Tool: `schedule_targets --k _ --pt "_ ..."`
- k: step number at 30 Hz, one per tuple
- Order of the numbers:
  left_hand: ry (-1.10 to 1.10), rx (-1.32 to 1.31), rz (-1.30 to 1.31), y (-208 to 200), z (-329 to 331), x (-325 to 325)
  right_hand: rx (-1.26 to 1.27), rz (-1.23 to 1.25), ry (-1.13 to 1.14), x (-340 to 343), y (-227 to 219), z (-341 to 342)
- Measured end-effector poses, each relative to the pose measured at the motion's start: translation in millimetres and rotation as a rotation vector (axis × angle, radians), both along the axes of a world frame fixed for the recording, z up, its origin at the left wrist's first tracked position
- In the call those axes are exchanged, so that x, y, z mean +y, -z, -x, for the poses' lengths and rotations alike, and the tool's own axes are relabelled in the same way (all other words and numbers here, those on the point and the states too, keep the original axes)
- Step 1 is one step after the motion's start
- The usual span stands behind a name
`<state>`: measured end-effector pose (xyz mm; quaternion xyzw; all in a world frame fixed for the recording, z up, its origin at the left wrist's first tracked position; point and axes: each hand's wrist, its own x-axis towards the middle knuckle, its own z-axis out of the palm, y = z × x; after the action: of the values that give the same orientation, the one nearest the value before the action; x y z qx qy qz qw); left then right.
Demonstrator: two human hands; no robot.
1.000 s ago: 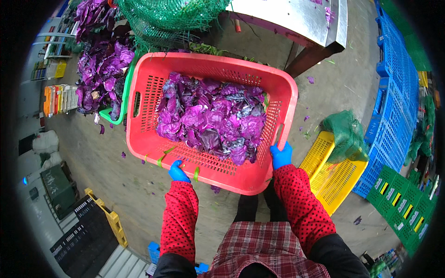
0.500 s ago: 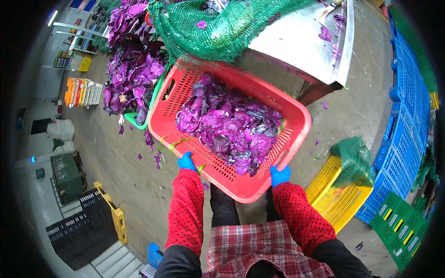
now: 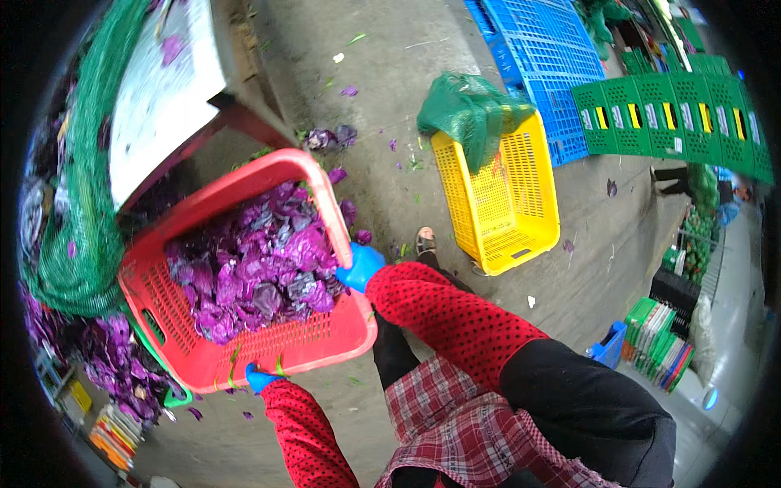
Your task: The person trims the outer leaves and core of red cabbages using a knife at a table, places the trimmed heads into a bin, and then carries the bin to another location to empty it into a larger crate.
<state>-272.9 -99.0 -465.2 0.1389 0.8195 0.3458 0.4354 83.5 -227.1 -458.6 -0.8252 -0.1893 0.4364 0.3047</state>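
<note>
A red plastic crate (image 3: 281,359) with slotted walls stands tilted on the left. Loose purple cabbage leaves (image 3: 252,264) partly fill it. My left hand (image 3: 261,378), in a blue glove, is closed on the rim nearest me. My right hand (image 3: 360,267), also gloved in blue, grips the rim at the crate's right end. The fingers of both hands are partly hidden by the rim. A few cabbage leaves (image 3: 329,137) lie on the floor beyond the crate's right end.
A metal-topped table (image 3: 167,98) and green netting (image 3: 91,163) border the crate's far left. More purple leaves (image 3: 114,358) are heaped there. A yellow crate (image 3: 529,187) with a green net bag (image 3: 472,114) stands to the right, before blue pallets (image 3: 541,57) and green crates (image 3: 675,114).
My view has swung to the right, so the red crate appears farther left and turned. Both hands are still on its rim. More leaves show on the floor beside its right end.
</note>
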Motion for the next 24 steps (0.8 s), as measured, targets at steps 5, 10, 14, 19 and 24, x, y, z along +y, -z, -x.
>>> schedule_targets --k 5,10,14,19,24 --pt "-0.006 0.327 0.032 -1.9 39.0 -11.9 0.155 -0.045 -0.355 -7.9 -7.3 -26.5" --pt "0.963 0.930 -0.552 -93.8 -203.7 -131.4 0.355 -0.104 0.193 -142.6 28.5 -157.4" --pt "1.584 0.425 -0.536 -81.7 -427.9 -210.0 0.105 0.386 0.356 -314.0 108.4 -241.6" --pt "2.305 0.430 -0.657 26.3 -644.1 -231.1 0.102 0.493 0.795 -503.8 183.8 -250.5" --pt "2.662 0.923 -0.635 137.2 -759.7 -237.6 0.338 0.581 1.365 -604.9 256.4 -188.7"
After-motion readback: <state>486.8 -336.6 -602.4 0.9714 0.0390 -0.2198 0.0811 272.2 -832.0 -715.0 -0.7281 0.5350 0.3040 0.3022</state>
